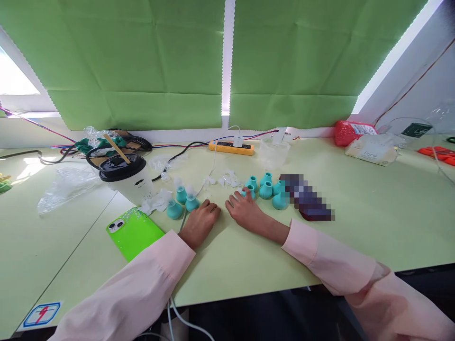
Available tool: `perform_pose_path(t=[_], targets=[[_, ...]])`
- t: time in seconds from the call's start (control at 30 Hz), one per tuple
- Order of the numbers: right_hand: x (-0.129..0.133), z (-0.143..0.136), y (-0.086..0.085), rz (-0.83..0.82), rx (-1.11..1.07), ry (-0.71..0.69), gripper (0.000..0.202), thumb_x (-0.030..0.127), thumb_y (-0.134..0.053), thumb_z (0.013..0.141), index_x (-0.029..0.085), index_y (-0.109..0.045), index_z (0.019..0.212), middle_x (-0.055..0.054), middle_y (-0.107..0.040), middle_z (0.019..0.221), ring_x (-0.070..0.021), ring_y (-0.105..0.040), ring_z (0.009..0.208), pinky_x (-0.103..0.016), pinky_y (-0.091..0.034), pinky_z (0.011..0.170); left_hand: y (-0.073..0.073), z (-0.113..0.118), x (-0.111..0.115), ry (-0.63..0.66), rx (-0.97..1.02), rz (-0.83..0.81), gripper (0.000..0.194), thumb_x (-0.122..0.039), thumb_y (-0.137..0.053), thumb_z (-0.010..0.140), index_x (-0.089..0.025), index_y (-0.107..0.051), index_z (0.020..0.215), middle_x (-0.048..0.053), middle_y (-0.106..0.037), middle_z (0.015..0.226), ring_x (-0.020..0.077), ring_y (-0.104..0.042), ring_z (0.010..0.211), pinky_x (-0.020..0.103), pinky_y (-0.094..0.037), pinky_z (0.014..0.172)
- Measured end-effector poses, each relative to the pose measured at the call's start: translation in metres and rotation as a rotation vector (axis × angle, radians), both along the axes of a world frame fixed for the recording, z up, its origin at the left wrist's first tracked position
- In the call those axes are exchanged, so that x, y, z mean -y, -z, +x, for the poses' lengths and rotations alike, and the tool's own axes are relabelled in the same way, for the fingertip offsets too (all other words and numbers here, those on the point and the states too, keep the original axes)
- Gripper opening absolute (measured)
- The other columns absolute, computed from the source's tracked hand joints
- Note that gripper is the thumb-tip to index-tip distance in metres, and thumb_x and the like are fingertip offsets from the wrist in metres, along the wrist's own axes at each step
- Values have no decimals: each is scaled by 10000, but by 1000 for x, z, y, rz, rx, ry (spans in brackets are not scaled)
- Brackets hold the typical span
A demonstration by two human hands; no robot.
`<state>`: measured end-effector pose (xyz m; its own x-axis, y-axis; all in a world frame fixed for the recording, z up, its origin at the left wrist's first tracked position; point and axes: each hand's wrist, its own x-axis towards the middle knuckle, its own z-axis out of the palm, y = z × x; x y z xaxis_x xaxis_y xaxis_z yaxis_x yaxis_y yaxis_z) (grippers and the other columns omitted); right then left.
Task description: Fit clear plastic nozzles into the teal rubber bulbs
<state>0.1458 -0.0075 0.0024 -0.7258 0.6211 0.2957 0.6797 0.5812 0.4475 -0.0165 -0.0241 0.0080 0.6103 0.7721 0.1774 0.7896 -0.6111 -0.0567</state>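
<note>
My left hand point(202, 221) rests on the table with its fingers curled down; their undersides are hidden, so I cannot see whether they hold anything. Just left of it stand several small teal bulbs point(174, 209) with narrow necks, some with a whitish, see-through piece on top. My right hand point(246, 211) lies palm down with bent fingers apart. Its outer fingers overlap a teal open-necked bulb point(250, 190), and contact is hard to judge. More teal bulbs point(265, 190) with open necks stand upright in a cluster to the right of that hand.
A green phone point(137, 233) and a lidded paper cup point(133, 185) stand left, near crumpled plastic point(69, 187). A blurred dark object point(309, 199) lies right. Behind are a yellow power strip point(231, 148), a clear container point(273, 152), a tissue pack point(371, 149) and a red package point(350, 132).
</note>
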Motion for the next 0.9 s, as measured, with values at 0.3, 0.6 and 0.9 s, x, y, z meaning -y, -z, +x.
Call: perform_pose_path(t=[0.3,0.6,0.9], targets=[[11,7,-9,-99,-53,-194,232,156,-296,836,109,-503,927,-139,-475,1050,-222,-454,857,-333,-363,665,0,0,4,-116,-16,14,223,-104,-372,783,-131,-569,885,91,-534,856,201,-491,816,284,-426,608],[33,22,-14,-282,-188,67,251,279,-345,815,144,-498,960,-125,-472,949,-248,-414,870,-264,-366,502,-5,3,7,-151,52,-77,246,-135,-358,797,-98,-600,774,106,-547,781,200,-523,755,293,-416,602],[21,34,-20,-408,-239,174,214,214,-431,742,125,-534,908,-125,-455,968,-199,-494,757,-278,-412,533,-5,6,12,-131,484,-212,166,-40,-428,655,-119,-563,712,45,-568,675,129,-524,602,237,-430,553]])
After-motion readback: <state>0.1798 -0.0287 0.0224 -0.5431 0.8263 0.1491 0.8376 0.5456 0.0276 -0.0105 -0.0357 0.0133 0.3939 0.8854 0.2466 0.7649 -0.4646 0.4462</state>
